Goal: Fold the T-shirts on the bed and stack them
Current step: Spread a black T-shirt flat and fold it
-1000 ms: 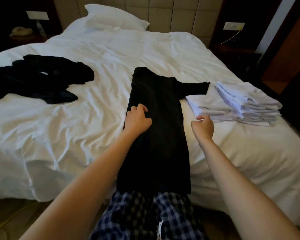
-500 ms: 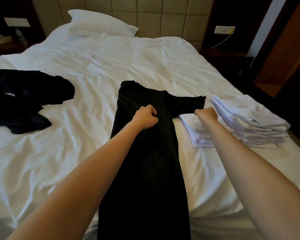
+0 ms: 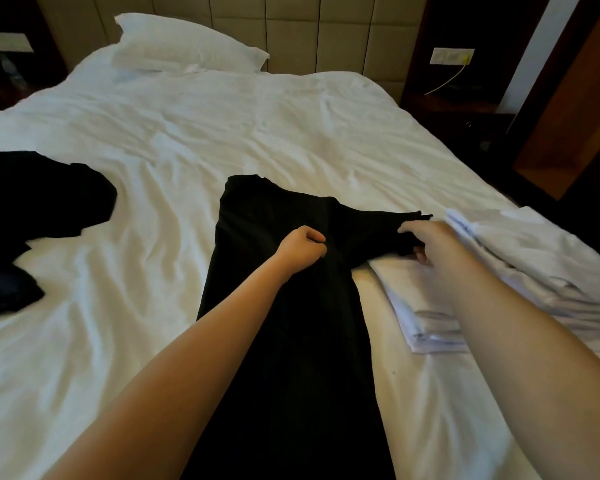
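Black T-shirt [image 3: 291,341] is lying flat on bed [image 3: 222,133]; left hand [image 3: 302,249] (curled into a fist) is pressing its middle, right hand [image 3: 430,242] is pinching its sleeve [image 3: 371,225], hands apart.

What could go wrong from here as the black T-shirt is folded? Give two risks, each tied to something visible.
The right hand grips the sleeve of the black T-shirt with its forearm over the small white stack; folding the sleeve inward could drag that stack askew. The bed sheet underneath is rumpled, so the fold may come out uneven.
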Demonstrator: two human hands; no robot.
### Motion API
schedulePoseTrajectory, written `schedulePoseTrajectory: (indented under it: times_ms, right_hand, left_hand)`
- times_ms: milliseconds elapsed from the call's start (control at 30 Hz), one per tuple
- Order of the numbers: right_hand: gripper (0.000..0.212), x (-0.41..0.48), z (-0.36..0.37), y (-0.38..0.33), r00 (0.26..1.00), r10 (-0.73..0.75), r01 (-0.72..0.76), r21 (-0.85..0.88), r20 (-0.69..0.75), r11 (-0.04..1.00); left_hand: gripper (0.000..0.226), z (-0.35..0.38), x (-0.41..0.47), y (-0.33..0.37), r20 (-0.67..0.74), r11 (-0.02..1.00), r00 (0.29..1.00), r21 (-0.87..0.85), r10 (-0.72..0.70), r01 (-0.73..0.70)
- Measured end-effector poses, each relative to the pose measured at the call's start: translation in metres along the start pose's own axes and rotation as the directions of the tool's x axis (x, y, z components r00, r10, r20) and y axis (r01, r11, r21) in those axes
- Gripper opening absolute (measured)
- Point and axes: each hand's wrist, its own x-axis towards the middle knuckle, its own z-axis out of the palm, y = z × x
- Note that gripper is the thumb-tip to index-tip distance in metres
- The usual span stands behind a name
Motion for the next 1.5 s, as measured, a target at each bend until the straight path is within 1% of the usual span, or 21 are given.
schedulePoseTrajectory:
  times_ms: [100, 167, 233, 300, 367, 433, 500, 533, 600, 667, 767, 900, 1000, 1100, 1167, 1267, 1333, 1400, 1433, 1467, 1500]
  right_hand:
    - [0.025, 0.0, 0.01, -0.015, 0.996, -0.084, 0.084, -0.016, -0.009, 0.996]
    - [0.02, -0.005, 0.021, -0.025, 0.979, -0.203, 0.202, -0.034, -0.036, 0.979]
    - [0.029, -0.014, 0.036, -0.036, 0.945, -0.326, 0.326, -0.032, -0.025, 0.945]
    - [0.031, -0.024, 0.058, -0.047, 0.873, -0.487, 0.488, -0.095, 0.032, 0.868]
    - [0.027, -0.037, 0.083, -0.055, 0.76, -0.626, 0.649, -0.15, 0.175, 0.746]
    - [0.011, -0.047, 0.106, -0.056, 0.672, -0.634, 0.718, -0.128, 0.383, 0.684]
    - [0.014, -0.053, 0.125, -0.051, 0.635, -0.564, 0.702, -0.09, 0.528, 0.707]
    - [0.016, -0.051, 0.131, -0.048, 0.637, -0.561, 0.694, -0.075, 0.53, 0.716]
    - [0.015, -0.043, 0.138, -0.042, 0.66, -0.598, 0.698, -0.076, 0.455, 0.712]
    - [0.023, -0.031, 0.138, -0.035, 0.687, -0.617, 0.708, -0.164, 0.384, 0.687]
    - [0.039, -0.009, 0.135, -0.022, 0.703, -0.587, 0.709, -0.324, 0.402, 0.627]
    - [0.049, 0.006, 0.138, -0.013, 0.707, -0.545, 0.707, -0.475, 0.451, 0.524]
    - [0.054, 0.013, 0.142, -0.011, 0.708, -0.501, 0.703, -0.57, 0.498, 0.425]
    - [0.058, 0.017, 0.149, -0.004, 0.726, -0.394, 0.686, -0.64, 0.564, 0.347]
    - [0.059, 0.021, 0.154, -0.002, 0.731, -0.382, 0.679, -0.659, 0.566, 0.323]
    - [0.061, 0.032, 0.154, -0.001, 0.752, -0.404, 0.652, -0.675, 0.52, 0.346]
    - [0.067, 0.039, 0.154, -0.004, 0.776, -0.438, 0.626, -0.647, 0.454, 0.436]
    - [0.077, 0.041, 0.156, -0.009, 0.84, -0.454, 0.543, -0.488, 0.298, 0.683]
    - [0.081, 0.045, 0.158, -0.013, 0.885, -0.423, 0.465, -0.355, 0.195, 0.811]
    - [0.083, 0.048, 0.159, -0.018, 0.931, -0.348, 0.364, -0.214, 0.11, 0.906]
    - [0.083, 0.051, 0.158, -0.023, 0.967, -0.245, 0.25, -0.083, 0.067, 0.965]
  left_hand:
    - [0.024, -0.005, 0.013, -0.009, -0.015, 0.998, 0.999, -0.052, -0.039, 0.038]
    - [0.023, -0.01, 0.019, -0.014, -0.028, 0.993, 0.998, -0.104, -0.054, 0.051]
    - [0.02, -0.016, 0.023, -0.016, -0.048, 0.982, 0.997, -0.182, -0.068, 0.058]
    - [0.022, -0.022, 0.027, -0.018, -0.055, 0.946, 0.992, -0.311, -0.113, 0.09]
    - [0.032, -0.029, 0.032, -0.023, -0.04, 0.879, 0.981, -0.452, -0.188, 0.15]
    - [0.037, -0.037, 0.035, -0.031, -0.023, 0.786, 0.964, -0.585, -0.264, 0.201]
    - [0.037, -0.044, 0.036, -0.04, -0.014, 0.699, 0.946, -0.678, -0.324, 0.229]
    - [0.04, -0.046, 0.037, -0.044, -0.004, 0.662, 0.938, -0.709, -0.348, 0.243]
    - [0.047, -0.05, 0.038, -0.049, 0.023, 0.615, 0.931, -0.745, -0.365, 0.259]
    - [0.05, -0.051, 0.042, -0.052, 0.009, 0.641, 0.934, -0.725, -0.358, 0.253]
    - [0.042, -0.049, 0.052, -0.052, -0.063, 0.738, 0.94, -0.638, -0.336, 0.222]
    - [0.055, -0.044, 0.065, -0.054, -0.187, 0.903, 0.936, -0.375, -0.297, 0.211]
    - [0.056, -0.051, 0.068, -0.061, -0.268, 0.946, 0.929, -0.268, -0.256, 0.184]
    - [0.066, -0.06, 0.067, -0.062, -0.253, 0.98, 0.947, -0.063, -0.197, 0.187]
    - [0.075, -0.067, 0.071, -0.057, -0.254, 0.986, 0.957, 0.057, -0.14, 0.159]
    - [0.076, -0.08, 0.079, -0.053, -0.376, 0.976, 0.927, 0.205, 0.014, 0.068]
    - [0.076, -0.09, 0.086, -0.057, -0.489, 0.947, 0.868, 0.311, 0.087, 0.08]
    - [0.082, -0.099, 0.095, -0.063, -0.536, 0.925, 0.841, 0.353, 0.074, 0.144]
    - [0.087, -0.104, 0.102, -0.068, -0.527, 0.937, 0.85, 0.304, 0.015, 0.172]
    - [0.092, -0.109, 0.108, -0.072, -0.5, 0.963, 0.863, 0.193, -0.069, 0.189]
    - [0.094, -0.114, 0.116, -0.076, -0.457, 0.979, 0.874, 0.037, -0.163, 0.201]
